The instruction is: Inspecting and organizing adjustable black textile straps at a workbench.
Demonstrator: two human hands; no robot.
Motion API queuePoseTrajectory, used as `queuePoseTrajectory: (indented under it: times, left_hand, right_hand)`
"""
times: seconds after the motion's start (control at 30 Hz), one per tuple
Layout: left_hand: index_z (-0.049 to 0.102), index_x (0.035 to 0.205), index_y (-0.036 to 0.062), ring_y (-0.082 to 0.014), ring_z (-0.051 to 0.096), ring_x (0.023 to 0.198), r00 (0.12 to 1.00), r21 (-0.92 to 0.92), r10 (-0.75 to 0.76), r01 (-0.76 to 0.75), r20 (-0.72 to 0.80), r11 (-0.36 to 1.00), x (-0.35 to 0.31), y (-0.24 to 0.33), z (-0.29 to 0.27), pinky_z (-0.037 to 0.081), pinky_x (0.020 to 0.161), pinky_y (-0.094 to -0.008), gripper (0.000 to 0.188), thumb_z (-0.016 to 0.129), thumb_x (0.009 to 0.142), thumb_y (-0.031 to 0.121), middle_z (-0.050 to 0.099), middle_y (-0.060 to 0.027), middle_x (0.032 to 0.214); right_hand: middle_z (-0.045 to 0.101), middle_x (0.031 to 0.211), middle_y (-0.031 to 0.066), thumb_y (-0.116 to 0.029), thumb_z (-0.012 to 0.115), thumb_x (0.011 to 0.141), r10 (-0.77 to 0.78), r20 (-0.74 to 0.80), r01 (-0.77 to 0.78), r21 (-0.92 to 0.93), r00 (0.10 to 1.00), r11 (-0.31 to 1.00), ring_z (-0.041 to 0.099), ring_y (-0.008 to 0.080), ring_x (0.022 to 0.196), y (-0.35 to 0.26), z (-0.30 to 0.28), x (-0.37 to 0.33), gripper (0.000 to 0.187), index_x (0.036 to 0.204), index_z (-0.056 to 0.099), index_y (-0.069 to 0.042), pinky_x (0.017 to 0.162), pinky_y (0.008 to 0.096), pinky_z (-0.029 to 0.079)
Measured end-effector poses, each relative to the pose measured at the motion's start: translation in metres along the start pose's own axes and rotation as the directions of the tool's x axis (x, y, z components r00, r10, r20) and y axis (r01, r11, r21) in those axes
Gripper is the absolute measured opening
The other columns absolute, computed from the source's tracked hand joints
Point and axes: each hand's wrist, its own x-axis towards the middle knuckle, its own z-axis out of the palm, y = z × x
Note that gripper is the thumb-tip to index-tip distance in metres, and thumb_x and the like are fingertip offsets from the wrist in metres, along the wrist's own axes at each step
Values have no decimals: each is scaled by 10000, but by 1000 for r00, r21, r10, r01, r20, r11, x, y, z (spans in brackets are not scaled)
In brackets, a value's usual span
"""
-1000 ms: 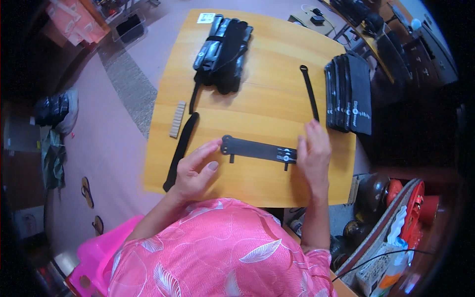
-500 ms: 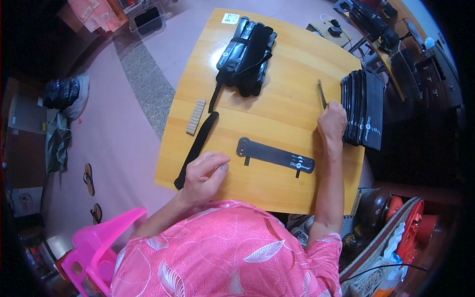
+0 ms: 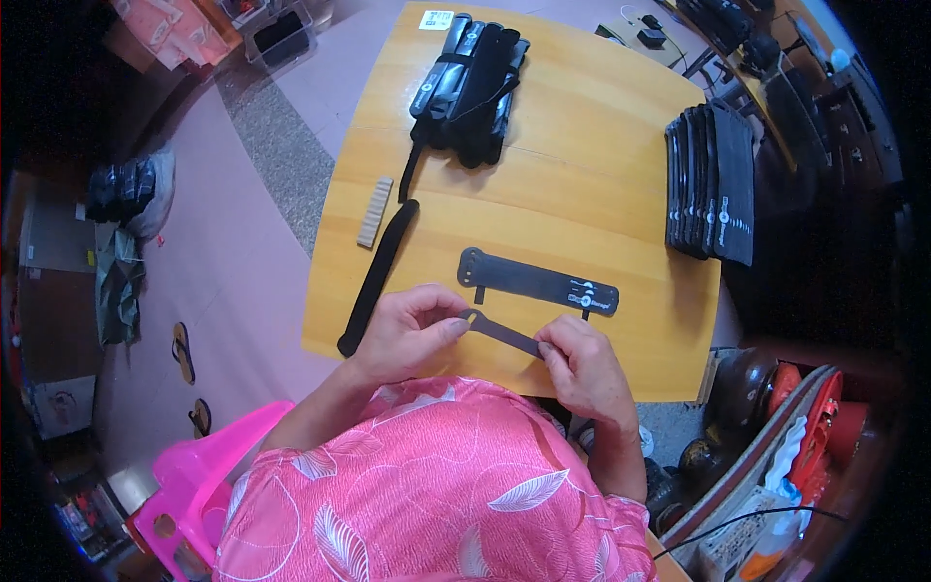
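My left grip (image 3: 411, 332) and right grip (image 3: 588, 367) pinch the strap (image 3: 506, 335) at 2 points, seemingly to hold it straight.

Both hands up front of torso, bare, close but not touching, about level, left slightly higher. Left forearm (image 3: 315, 415) slants up and inward from lower left; left wrist (image 3: 363, 374) close to straight. Left hand (image 3: 417, 335) turned inward, fingers bent over, thumb (image 3: 444, 336) stretched out to the right, its tip near the index fingertip in a loose pinch. Right forearm (image 3: 619, 470) rises more steeply from lower right; right wrist (image 3: 617, 419) bends inward, toward the left hand. Right hand (image 3: 587, 367) back up, thumb and index pinched at the tips, other fingers curled in. Elbows can't be made out.
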Motion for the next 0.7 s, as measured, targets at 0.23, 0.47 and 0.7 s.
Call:
queuePoseTrajectory:
  times: [0.23,0.47,0.7]
  left_hand:
    - [647,939,-17,-55,572,672,984,-134,-151,137,-98,981,-5,-4,-6,474,568,-194,99,651,851,27,620,-14,799]
    - [649,939,-16,-57,559,662,979,-187,-188,170,-84,968,0,-7,-6,468,572,-199,105,656,858,50,615,-15,792]
    - [651,915,-31,-63,545,685,993,207,73,-52,-97,977,9,-11,2,434,604,-199,81,626,856,20,603,-21,794]
  right_hand:
    - [589,809,187,-45,552,828,150,194,-162,49,969,986,604,331,771,4,-16,-17,73,874,574,8,672,389,470]
    - [569,842,20,61,502,824,480,15,-423,499,877,757,547,94,798,38,-22,-48,135,934,574,31,728,226,448]
    - [589,774,71,-4,572,844,429,-137,-372,312,893,874,564,117,740,54,-29,-49,70,897,609,23,650,255,452]
